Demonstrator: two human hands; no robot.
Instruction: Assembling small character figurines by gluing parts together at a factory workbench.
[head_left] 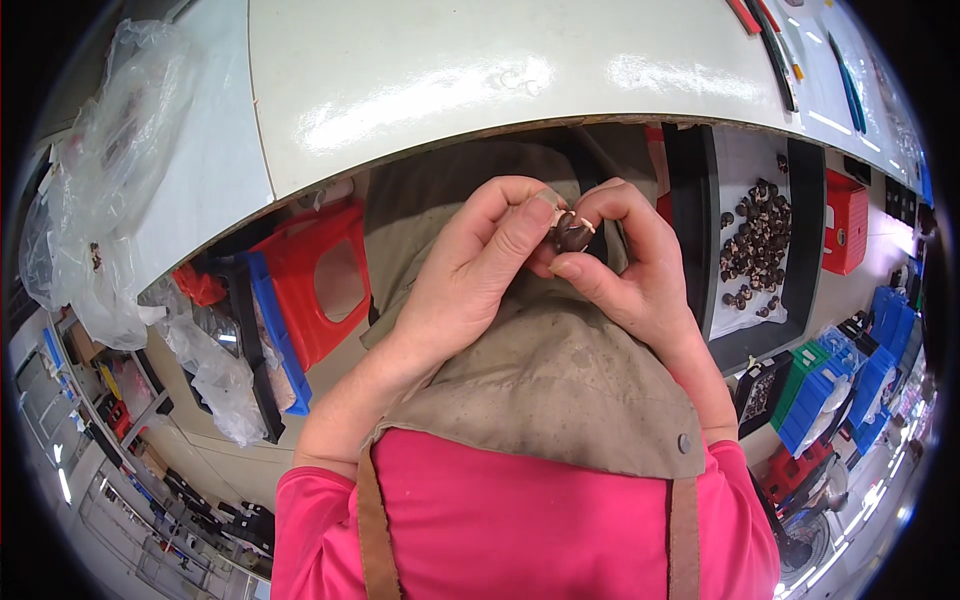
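Pinching a small dark part (572,235) between my left hand (480,270) and right hand (625,265), both clamped on it, just below the white counter (480,80), black tray (700,250) sitting right of the counter's edge.

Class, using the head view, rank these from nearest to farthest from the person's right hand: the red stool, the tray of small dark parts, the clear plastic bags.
1. Tray of small dark parts, just right of the right hand.
2. Red stool, left, past the left hand.
3. Clear plastic bags, far left.
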